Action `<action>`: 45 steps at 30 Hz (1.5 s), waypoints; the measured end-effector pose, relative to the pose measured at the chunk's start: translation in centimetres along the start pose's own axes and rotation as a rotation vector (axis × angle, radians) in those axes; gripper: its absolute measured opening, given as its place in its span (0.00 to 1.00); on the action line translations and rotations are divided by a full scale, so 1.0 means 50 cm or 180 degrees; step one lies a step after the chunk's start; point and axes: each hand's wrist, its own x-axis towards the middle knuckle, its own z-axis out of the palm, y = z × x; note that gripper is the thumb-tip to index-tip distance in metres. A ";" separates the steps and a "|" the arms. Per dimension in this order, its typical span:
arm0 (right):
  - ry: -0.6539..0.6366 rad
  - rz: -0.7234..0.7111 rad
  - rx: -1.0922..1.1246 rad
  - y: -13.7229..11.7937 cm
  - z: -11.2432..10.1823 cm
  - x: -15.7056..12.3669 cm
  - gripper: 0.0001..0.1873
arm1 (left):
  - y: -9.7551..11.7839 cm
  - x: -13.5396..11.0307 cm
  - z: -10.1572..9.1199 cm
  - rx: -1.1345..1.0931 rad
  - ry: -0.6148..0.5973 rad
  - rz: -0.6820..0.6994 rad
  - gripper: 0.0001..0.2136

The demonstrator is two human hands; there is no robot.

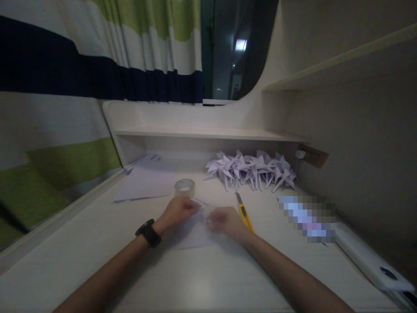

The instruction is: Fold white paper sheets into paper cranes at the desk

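A white sheet of paper point(194, 237) lies on the desk between my hands. My left hand point(181, 210), with a black watch point(148, 233) at the wrist, is closed in a pinch at the paper's upper part. Opposite it, my right hand point(228, 221) has its fingers curled in over the paper's right side; their tips are blurred, and what they pinch does not show. Just behind my left hand stands a roll of clear tape point(184, 187). A yellow utility knife point(244, 213) lies beyond my right hand, its blade end pointing away from me.
A pile of folded paper pinwheels point(250, 169) sits at the back right under the shelf point(208, 134). Loose paper sheets point(145, 180) lie at the back left. On the right are a pixelated phone-like object point(306, 219), a white device point(368, 256) and a plugged-in charger point(300, 154).
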 end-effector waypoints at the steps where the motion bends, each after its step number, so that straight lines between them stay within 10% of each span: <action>1: 0.0053 0.0005 -0.0022 -0.001 0.001 -0.001 0.17 | -0.001 -0.008 0.003 -0.0251 -0.0028 -0.0133 0.11; 11: 0.0556 0.0026 0.0025 0.014 0.007 -0.001 0.19 | 0.002 -0.042 0.031 -0.2204 0.0129 -0.1031 0.23; 45: 0.0191 -0.0098 -0.0813 0.036 -0.005 0.005 0.14 | 0.005 -0.038 0.051 -0.2215 -0.0068 -0.0590 0.10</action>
